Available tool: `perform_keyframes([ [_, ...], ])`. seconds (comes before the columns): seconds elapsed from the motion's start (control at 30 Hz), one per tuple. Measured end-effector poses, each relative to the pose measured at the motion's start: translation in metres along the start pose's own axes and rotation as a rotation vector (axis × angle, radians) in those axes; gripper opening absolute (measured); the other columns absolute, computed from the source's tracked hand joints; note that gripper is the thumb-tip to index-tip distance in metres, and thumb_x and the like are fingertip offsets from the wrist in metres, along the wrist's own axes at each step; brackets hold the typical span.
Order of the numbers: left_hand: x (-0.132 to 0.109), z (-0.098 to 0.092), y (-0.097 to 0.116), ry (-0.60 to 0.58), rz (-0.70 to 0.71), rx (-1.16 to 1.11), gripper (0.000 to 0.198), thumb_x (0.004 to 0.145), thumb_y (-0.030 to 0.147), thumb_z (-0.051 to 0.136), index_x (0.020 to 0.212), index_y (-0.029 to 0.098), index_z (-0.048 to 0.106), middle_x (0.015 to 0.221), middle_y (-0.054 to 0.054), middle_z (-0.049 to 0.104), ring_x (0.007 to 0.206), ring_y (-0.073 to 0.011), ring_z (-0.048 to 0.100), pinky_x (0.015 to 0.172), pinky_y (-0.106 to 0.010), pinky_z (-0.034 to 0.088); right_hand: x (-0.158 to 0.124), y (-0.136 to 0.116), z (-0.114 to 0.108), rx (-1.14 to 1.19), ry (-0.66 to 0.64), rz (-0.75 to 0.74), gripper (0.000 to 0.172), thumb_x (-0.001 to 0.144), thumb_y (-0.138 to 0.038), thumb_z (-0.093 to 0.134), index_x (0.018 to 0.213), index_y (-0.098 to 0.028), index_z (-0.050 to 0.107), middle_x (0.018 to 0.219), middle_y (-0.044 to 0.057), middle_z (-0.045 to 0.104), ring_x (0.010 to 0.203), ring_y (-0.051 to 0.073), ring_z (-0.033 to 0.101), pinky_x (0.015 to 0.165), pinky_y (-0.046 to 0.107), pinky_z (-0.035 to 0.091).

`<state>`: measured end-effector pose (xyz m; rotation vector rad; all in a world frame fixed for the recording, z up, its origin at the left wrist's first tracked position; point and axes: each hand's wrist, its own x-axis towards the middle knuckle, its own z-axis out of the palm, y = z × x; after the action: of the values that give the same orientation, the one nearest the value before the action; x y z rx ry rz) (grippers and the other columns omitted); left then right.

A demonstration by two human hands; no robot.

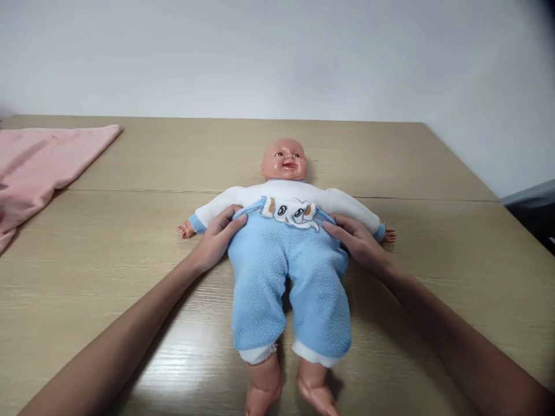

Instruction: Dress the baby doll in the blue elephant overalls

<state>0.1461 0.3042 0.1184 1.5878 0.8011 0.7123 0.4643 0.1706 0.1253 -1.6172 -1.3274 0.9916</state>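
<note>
A baby doll [284,156] lies on its back, head away from me and bare feet toward me. It wears a white top [247,192] with blue cuffs and light blue fleece pants [260,260] with an elephant face on the front. At the left side of the waist, my left hand [220,232] pinches the pants' upper edge between thumb and fingers. My right hand [356,238] grips the same edge on the opposite side. The doll's arms stretch out sideways beyond both hands. Its back is hidden.
The doll rests on a light wooden table [130,231] with a seam running across it. A pink cloth [47,159] lies at the far left. Behind the table stands a pale wall [260,58]. A dark object [533,208] shows past the right edge.
</note>
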Motion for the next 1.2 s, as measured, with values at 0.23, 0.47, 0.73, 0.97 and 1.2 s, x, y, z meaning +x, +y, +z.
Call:
perform_keyframes([
  [0.23,-0.006,0.002,-0.003,0.056,0.044,0.032,0.035,0.103,0.056,0.07,0.093,0.023,0.062,0.089,0.001,0.053,0.086,-0.0214,0.049,0.082,-0.035,0.042,-0.016,0.009,0.006,0.182,0.236,-0.018,0.05,0.092,-0.073,0.082,0.089,-0.026,0.066,0.079,-0.002,0.052,0.072,0.019,0.047,0.062,0.032,0.042],
  [0.47,-0.005,0.009,-0.006,0.299,0.134,-0.073,0.043,0.104,0.066,0.074,0.105,0.024,0.067,0.099,-0.002,0.066,0.092,-0.0205,0.057,0.087,-0.031,0.045,-0.007,0.021,0.018,0.186,0.422,-0.1,0.046,0.093,-0.072,0.082,0.093,-0.027,0.071,0.084,0.0,0.061,0.079,0.021,0.054,0.068,0.034,0.047],
  [0.73,-0.005,0.021,-0.01,0.558,0.23,-0.126,0.038,0.104,0.062,0.075,0.103,0.027,0.063,0.092,0.001,0.061,0.087,-0.0186,0.056,0.085,-0.031,0.048,-0.021,0.0,0.025,-0.065,0.59,-0.256,0.024,0.104,-0.043,0.076,0.122,-0.029,0.068,0.127,0.009,0.073,0.113,0.03,0.073,0.103,0.052,0.058],
  [0.97,-0.005,0.022,-0.009,0.501,0.254,-0.15,0.026,0.101,0.047,0.079,0.101,0.027,0.062,0.093,0.001,0.057,0.087,-0.0189,0.053,0.082,-0.032,0.046,0.038,-0.093,0.033,-0.48,0.242,-0.572,0.008,0.109,-0.033,0.066,0.11,-0.026,0.071,0.111,0.009,0.08,0.098,0.029,0.076,0.091,0.048,0.058],
  [1.2,-0.01,0.025,-0.005,0.49,0.293,-0.155,0.035,0.104,0.058,0.078,0.102,0.027,0.063,0.086,0.002,0.053,0.074,-0.0169,0.046,0.067,-0.033,0.04,0.166,-0.147,0.093,-0.83,-0.533,-0.561,0.027,0.099,-0.016,0.077,0.125,-0.022,0.083,0.125,0.007,0.085,0.107,0.027,0.074,0.086,0.037,0.05],
])
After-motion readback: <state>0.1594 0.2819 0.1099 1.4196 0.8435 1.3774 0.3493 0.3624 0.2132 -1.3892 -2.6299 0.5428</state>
